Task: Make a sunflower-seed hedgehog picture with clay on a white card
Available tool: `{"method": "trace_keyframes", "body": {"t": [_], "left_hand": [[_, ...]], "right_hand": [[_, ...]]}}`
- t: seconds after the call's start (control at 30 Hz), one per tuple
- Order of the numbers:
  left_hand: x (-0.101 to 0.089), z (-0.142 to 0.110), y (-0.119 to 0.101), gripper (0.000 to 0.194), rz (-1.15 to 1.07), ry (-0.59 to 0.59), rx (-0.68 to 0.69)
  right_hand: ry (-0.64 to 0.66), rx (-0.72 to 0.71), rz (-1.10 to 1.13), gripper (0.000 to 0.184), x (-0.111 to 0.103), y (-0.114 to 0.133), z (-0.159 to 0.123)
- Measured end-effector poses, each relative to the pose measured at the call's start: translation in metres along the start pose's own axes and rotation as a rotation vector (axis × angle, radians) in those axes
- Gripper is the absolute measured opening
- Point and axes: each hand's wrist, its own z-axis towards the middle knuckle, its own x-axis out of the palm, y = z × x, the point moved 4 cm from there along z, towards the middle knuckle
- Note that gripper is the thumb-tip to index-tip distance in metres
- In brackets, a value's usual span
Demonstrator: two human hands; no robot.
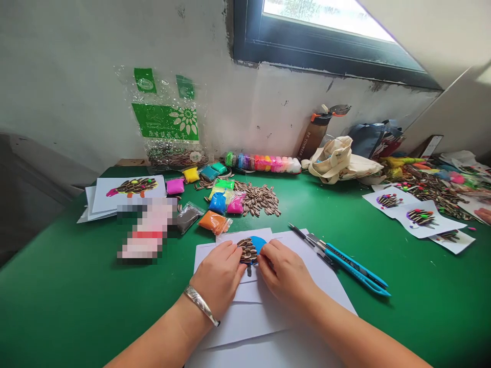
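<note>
A round of blue clay (258, 244) lies on a white sheet right in front of me. Striped sunflower seeds (248, 251) cover its left part in overlapping rows, and a short dark clay stem (249, 270) sticks out below. My left hand (218, 273) rests on the paper with its fingers and thumb laid around the seeds' left edge. Against the clay's right edge, my right hand (286, 268) has curled fingers pinched together; whatever is between the fingertips is hidden. Under both hands lie several white sheets (257, 324).
Clay packets (214, 222) and loose sunflower seeds (263, 198) lie beyond the sheets. A pen (307, 237) and a blue utility knife (356, 268) are at right. Finished pictures (134, 186) sit at left. A bottle (315, 134) and cloth bag (337, 163) stand behind; another person's hand (484, 214) shows far right.
</note>
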Motion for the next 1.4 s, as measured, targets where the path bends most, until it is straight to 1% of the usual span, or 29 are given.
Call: {"method": "trace_keyframes", "body": {"t": [0.3, 0.6, 0.77, 0.87, 0.93, 1.07, 1.13, 1.23, 1.4], "left_hand": [[0.000, 0.001, -0.002, 0.020, 0.035, -0.033, 0.010], [0.001, 0.003, -0.004, 0.015, 0.024, -0.084, -0.002], [0.002, 0.003, -0.004, 0.012, 0.008, -0.079, -0.029], [0.002, 0.003, -0.004, 0.012, -0.003, -0.069, -0.044], [0.002, 0.003, -0.004, 0.012, -0.010, -0.066, -0.041], [0.002, 0.003, -0.002, 0.015, -0.023, -0.059, -0.035], [0.003, 0.003, -0.001, 0.016, -0.030, -0.053, -0.039], [0.004, 0.002, -0.001, 0.018, -0.032, -0.059, -0.033], [0.004, 0.002, -0.001, 0.019, -0.015, -0.067, -0.035]], "right_hand": [[0.032, 0.015, -0.071, 0.018, 0.003, 0.003, 0.000], [-0.010, -0.043, -0.164, 0.018, 0.005, 0.006, 0.001], [0.004, -0.035, -0.138, 0.018, 0.005, 0.003, 0.001], [-0.029, -0.030, -0.087, 0.018, 0.000, 0.000, -0.002], [-0.052, -0.085, -0.055, 0.019, -0.003, 0.001, -0.004], [-0.040, -0.355, -0.006, 0.022, -0.007, 0.013, -0.012], [-0.039, -0.450, -0.010, 0.024, -0.007, 0.017, -0.015], [-0.035, -0.496, -0.040, 0.031, -0.004, 0.018, -0.016], [-0.035, -0.492, -0.142, 0.028, 0.001, 0.015, -0.017]]}}
